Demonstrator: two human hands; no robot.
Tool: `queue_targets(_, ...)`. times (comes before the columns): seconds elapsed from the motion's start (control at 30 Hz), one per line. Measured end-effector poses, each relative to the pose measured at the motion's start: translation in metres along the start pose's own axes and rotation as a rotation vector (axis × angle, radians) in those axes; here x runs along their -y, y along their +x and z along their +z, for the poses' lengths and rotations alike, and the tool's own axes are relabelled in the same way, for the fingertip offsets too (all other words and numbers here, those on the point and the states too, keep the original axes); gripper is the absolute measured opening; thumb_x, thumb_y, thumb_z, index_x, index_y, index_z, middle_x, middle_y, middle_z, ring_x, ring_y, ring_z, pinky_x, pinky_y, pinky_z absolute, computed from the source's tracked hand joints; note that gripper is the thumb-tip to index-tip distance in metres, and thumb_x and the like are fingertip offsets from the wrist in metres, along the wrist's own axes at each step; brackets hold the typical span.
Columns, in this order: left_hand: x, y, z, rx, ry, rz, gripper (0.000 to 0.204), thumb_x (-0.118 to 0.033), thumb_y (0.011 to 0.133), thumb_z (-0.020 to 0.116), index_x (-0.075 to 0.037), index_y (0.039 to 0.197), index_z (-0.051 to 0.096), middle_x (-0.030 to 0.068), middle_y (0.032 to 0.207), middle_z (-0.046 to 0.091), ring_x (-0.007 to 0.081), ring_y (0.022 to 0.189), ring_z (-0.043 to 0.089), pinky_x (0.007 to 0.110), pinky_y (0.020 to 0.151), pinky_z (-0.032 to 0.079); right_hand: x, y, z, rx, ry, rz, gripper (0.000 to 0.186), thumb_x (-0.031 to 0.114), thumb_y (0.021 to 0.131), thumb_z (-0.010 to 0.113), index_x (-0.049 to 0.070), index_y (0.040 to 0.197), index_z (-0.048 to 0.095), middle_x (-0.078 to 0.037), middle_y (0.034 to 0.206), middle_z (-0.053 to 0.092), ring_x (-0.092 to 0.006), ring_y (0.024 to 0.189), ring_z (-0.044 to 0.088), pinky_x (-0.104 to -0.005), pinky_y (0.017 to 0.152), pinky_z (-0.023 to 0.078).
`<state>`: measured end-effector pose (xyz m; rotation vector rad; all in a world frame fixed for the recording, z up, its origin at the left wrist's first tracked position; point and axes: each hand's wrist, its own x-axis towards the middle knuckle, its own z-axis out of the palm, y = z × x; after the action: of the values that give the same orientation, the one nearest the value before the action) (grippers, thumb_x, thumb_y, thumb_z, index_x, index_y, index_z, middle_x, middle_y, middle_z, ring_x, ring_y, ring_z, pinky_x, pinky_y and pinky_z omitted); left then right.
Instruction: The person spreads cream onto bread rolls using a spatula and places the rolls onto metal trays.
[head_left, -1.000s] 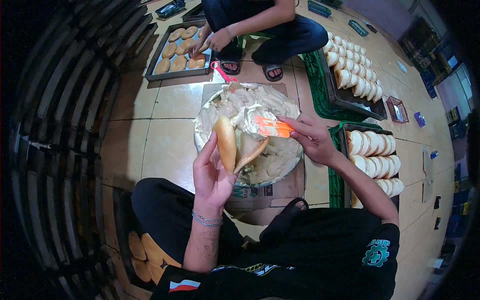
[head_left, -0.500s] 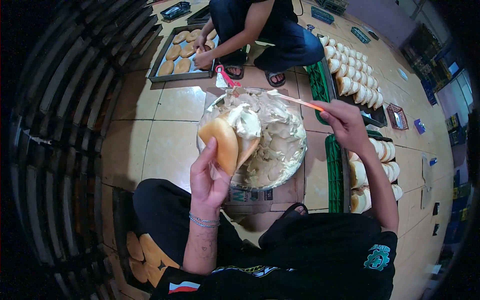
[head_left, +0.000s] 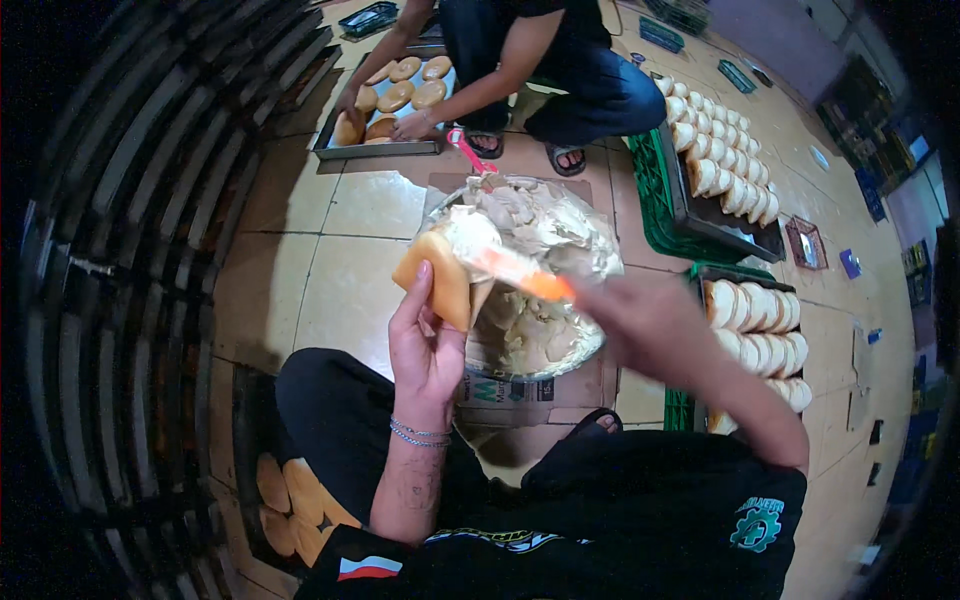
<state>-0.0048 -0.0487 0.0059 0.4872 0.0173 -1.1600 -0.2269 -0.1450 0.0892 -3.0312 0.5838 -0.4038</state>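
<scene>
My left hand (head_left: 428, 340) grips a split golden bun (head_left: 437, 278) from below, its cut side turned to the right. Pale cream (head_left: 468, 235) lies along the bun's upper opening. In my right hand (head_left: 635, 315), blurred by motion, is a spatula with an orange handle (head_left: 545, 285); its cream-coated blade touches or overlaps the cream at the bun; I cannot tell which. Beneath both hands stands a large round bowl (head_left: 540, 376) of whipped cream, resting on flattened cardboard (head_left: 590, 390).
Opposite me a crouching person (head_left: 560, 70) handles buns in a dark tray (head_left: 380, 150). To the right, green crates (head_left: 655, 200) bear trays of filled buns (head_left: 745, 190) and more filled buns (head_left: 760, 335). Dark racks (head_left: 120, 300) line the left; plain buns (head_left: 300, 500) lie by my knee.
My right hand has swung the spatula from the bowl's far right edge leftward to the bun. The bun stays in my left hand. The other person's hands have spread apart over the tray.
</scene>
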Motion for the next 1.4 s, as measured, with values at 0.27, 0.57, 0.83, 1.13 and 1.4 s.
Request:
queue_targets(0.27, -0.007, 0.003, -0.005, -0.013, -0.13, 0.07, 0.036, -0.017, 0.096, 0.062, 0.0, 0.127, 0.055, 0.0111, 0.122, 0.063, 0.0205, 0.116, 0.061, 0.037, 0.104, 0.046, 0.018, -0.005, -0.011, -0.026, 0.181, 0.074, 0.037, 0.008, 0.088, 0.064, 0.007, 0.125, 0.061, -0.01, 0.068, 0.054, -0.0282, 0.058, 0.058, -0.0402, 0.053, 0.046)
queue_targets(0.57, 0.001, -0.001, 0.001, 0.066, -0.129, -0.061, 0.039, -0.018, 0.099, 0.056, 0.0, 0.133, 0.05, 0.0131, 0.13, 0.06, 0.0235, 0.121, 0.057, 0.038, 0.108, 0.043, 0.0, 0.022, 0.005, -0.192, 0.042, 0.051, 0.037, 0.013, 0.089, 0.064, 0.009, 0.126, 0.062, -0.009, 0.071, 0.055, -0.0259, 0.059, 0.058, -0.0381, 0.051, 0.045)
queue_targets(0.83, -0.011, -0.006, 0.005, 0.048, -0.001, 0.172, 0.04, -0.015, 0.094, 0.063, 0.0, 0.13, 0.052, 0.0098, 0.122, 0.062, 0.022, 0.115, 0.059, 0.038, 0.103, 0.044, 0.014, -0.009, -0.009, -0.02, 0.155, 0.054, 0.042, 0.005, 0.087, 0.066, 0.004, 0.128, 0.06, -0.009, 0.065, 0.051, -0.0256, 0.053, 0.052, -0.0364, 0.05, 0.042)
queue_targets(1.13, 0.013, -0.007, 0.012, 0.184, 0.797, 0.637, 0.067, 0.003, 0.075, 0.079, 0.003, 0.135, 0.05, 0.0153, 0.124, 0.062, 0.0254, 0.117, 0.061, 0.038, 0.098, 0.051, 0.024, 0.013, -0.014, 0.03, 0.964, 0.578, 0.031, 0.014, 0.1, 0.053, -0.001, 0.126, 0.06, -0.009, 0.073, 0.06, -0.0063, 0.065, 0.046, -0.0267, 0.059, 0.042)
queue_targets(1.4, 0.008, 0.002, 0.008, 0.221, 1.568, 1.19, 0.064, -0.002, 0.074, 0.08, 0.002, 0.132, 0.054, 0.0174, 0.129, 0.061, 0.0298, 0.118, 0.061, 0.038, 0.099, 0.049, 0.044, -0.001, -0.014, -0.013, 0.515, 0.194, 0.041, 0.003, 0.09, 0.056, -0.002, 0.131, 0.054, -0.015, 0.072, 0.06, -0.0253, 0.057, 0.059, -0.0364, 0.052, 0.046)
